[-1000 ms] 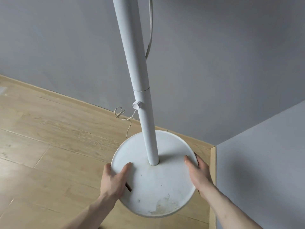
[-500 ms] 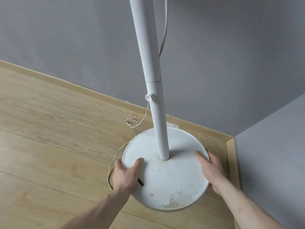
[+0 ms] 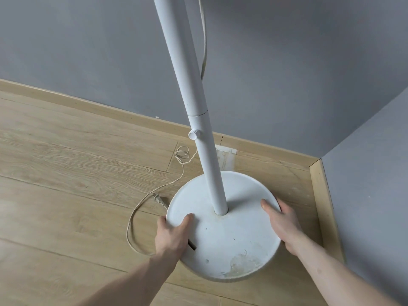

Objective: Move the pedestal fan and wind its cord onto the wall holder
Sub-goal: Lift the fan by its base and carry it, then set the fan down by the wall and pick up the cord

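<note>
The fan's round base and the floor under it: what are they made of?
The base looks like white moulded plastic, matte, scuffed and stained near its front edge. The floor looks like pale wood-grain planks with visible seams, possibly laminate; the picture cannot settle that.

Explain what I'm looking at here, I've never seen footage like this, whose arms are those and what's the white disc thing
There is no machine here: this is one picture from a camera worn on a person's head, looking forward and down, so the two bare arms are the wearer's own. The white disc is the round base of a pedestal fan, with its white pole rising out of the top of the picture. The left hand and the right hand each have a grip on opposite edges of the base, thumbs on top. On the wooden floor beside the base lies the fan's cord, loose, with its plug near the left hand. Grey walls meet in a corner behind. The fan's head and any wall holder are out of view.
</note>
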A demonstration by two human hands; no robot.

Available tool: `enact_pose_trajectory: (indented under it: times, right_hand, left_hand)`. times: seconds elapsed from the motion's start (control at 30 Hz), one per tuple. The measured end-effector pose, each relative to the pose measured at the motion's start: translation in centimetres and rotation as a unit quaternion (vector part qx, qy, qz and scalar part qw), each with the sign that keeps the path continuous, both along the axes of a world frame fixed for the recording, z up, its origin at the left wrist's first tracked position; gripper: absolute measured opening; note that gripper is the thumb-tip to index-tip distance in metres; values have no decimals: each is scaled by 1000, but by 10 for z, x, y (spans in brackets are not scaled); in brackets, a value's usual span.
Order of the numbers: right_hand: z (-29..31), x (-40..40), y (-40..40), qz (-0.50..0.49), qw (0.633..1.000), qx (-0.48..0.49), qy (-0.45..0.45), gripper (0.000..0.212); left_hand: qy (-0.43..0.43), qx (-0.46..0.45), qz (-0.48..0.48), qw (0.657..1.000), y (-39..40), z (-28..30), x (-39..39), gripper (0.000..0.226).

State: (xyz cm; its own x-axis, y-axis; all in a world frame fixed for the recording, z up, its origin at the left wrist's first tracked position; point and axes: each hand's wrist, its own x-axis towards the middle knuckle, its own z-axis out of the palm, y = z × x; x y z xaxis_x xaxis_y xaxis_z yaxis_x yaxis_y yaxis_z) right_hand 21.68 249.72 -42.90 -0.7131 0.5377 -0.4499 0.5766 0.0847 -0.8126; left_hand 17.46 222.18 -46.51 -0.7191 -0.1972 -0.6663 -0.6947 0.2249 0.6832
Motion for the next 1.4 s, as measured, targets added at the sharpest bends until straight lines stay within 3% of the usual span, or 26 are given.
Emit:
enact_pose_trajectory:
  times: [0.43, 0.53, 0.63, 0.73, 0.77, 0.83, 0.9, 0.97, 1.07, 1.17, 1.27, 1.4]
  right_hand:
    - [-32, 15, 40, 3, 1000, -12, -17, 15]
    - [-36, 13, 45, 3, 1000, -20, -18, 17]
    - [-42, 14, 48, 0, 1000, -25, -15, 18]
    - [-46, 17, 49, -7, 999, -28, -16, 22]
    - [-49, 18, 48, -7, 999, -29, -17, 23]
    - [-51, 20, 48, -9, 999, -38, -18, 21]
    - [-51, 21, 48, -13, 999, -38, -22, 18]
    - [-53, 20, 49, -12, 999, -27, -26, 17]
    - [-55, 18, 52, 1, 1000, -12, -29, 22]
    - [-51, 18, 53, 4, 999, -4, -32, 21]
    - [-46, 17, 55, 14, 999, 16, -42, 20]
    - [-45, 14, 57, 30, 997, 41, -64, 35]
  left_hand:
    - [-21, 9, 5, 1000, 40, -37, 22, 73]
    - [-19, 0, -4, 1000, 44, -39, 24, 66]
    - [-26, -27, -44, 998, 42, -37, 20, 63]
    - [-33, -143, -175, 974, 38, -29, 7, 84]
    - [-4, -191, -217, 957, 36, -23, 2, 91]
    - [157, -197, -272, 929, 38, 1, -10, 96]
    - [326, -117, -330, 878, 47, 38, -22, 94]
    - [413, -32, -337, 845, 64, 77, -32, 91]
    - [459, 59, -232, 855, 92, 132, -47, 77]
    - [493, 75, -153, 853, 107, 166, -68, 46]
    - [493, 57, -145, 856, 110, 175, -82, 28]
    - [480, 27, -191, 856, 107, 178, -83, 35]
